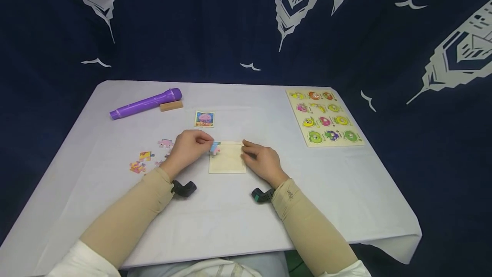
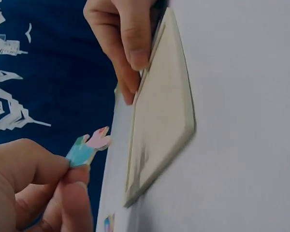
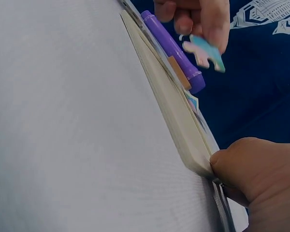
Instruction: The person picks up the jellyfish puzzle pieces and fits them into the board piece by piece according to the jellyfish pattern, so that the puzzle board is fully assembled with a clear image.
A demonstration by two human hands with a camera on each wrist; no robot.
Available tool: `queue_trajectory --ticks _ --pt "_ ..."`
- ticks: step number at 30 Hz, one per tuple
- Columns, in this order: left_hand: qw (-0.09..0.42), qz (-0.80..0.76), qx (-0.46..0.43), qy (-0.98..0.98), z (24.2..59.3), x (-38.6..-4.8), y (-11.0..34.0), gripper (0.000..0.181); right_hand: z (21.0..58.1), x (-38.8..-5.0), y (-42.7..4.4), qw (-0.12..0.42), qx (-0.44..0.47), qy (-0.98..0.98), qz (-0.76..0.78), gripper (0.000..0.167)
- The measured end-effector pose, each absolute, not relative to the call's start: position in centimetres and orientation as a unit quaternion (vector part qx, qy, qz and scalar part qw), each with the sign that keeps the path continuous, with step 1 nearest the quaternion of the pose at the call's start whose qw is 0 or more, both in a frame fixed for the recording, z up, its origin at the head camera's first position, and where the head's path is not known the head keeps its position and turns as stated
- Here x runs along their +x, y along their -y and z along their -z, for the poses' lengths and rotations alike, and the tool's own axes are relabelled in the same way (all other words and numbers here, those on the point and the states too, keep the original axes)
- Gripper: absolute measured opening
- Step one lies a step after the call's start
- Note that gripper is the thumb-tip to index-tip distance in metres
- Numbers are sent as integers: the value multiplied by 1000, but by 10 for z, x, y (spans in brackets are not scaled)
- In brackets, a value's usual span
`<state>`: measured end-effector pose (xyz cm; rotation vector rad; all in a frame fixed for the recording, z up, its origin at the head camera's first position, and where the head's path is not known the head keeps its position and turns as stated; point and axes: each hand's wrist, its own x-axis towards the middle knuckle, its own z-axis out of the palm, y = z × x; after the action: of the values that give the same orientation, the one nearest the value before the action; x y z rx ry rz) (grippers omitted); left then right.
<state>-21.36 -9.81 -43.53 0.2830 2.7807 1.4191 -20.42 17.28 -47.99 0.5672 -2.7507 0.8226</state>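
Observation:
My left hand (image 1: 191, 146) pinches a blue and pink jigsaw piece (image 2: 87, 149) between thumb and fingertips. In the head view that piece appears over the upper left corner of a pale, square puzzle tray (image 1: 227, 163); the left wrist view shows it held above the tray's surface. At the tray's right edge, my right hand (image 1: 263, 162) grips the rim, its thumb (image 3: 227, 166) against the border. Loose jigsaw pieces (image 1: 137, 166) lie left of the tray, some partly hidden by my left forearm. A small picture card (image 1: 204, 119) lies just behind the tray.
Toward the back left lie a purple microphone-shaped tube (image 1: 146, 104) and a small wooden block (image 1: 171, 105) touching it. A fruit puzzle board (image 1: 303, 134) is at the back right of the white-covered table (image 1: 230, 217). Behind hangs a dark blue patterned curtain (image 1: 192, 25).

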Motion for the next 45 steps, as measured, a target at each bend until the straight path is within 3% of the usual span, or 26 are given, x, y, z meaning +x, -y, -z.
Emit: queue_trajectory --ticks 5,14,20,25,38,45 --pt "21 -452 83 -888 448 -218 89 14 483 -203 -170 102 189 934 -286 30" --pt "-15 -416 85 -905 466 -218 85 12 482 -201 -171 98 187 938 -275 30" --pt "-42 -403 109 -908 469 -212 82 22 478 -201 -174 91 191 938 -274 32" --pt "-33 -362 151 -919 468 -210 79 35 478 -199 -178 95 192 936 -278 31" --pt "-44 -353 157 -921 467 -210 84 28 480 -202 -175 104 200 931 -288 32" --pt "-51 -309 167 -935 466 -211 86 32 477 -204 -172 101 201 932 -284 31"
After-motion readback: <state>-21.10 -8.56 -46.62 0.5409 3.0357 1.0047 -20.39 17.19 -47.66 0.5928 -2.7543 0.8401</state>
